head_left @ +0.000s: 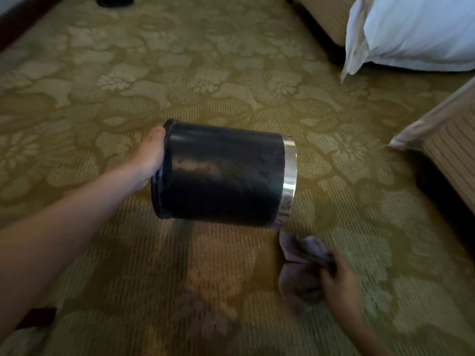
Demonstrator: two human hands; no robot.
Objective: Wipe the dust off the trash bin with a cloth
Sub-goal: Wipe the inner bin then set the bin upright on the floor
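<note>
A black round trash bin (221,176) with a shiny metal band at one end is held on its side in the air above the carpet. My left hand (150,156) grips the bin's dark rim at the left end, fingers hidden inside. Below the metal band, at the lower right, my right hand (340,281) holds a bunched pinkish-grey cloth (303,255). The cloth's upper tip lies just under the bin's lower right corner; I cannot tell if it touches. Hand and cloth are blurred.
Green-gold floral carpet (205,73) fills the floor. A white pillow (416,34) leans on a bed base at the top right. Another striped bed base with a white sheet (447,140) juts in at the right. A dark object (114,1) stands at the top left.
</note>
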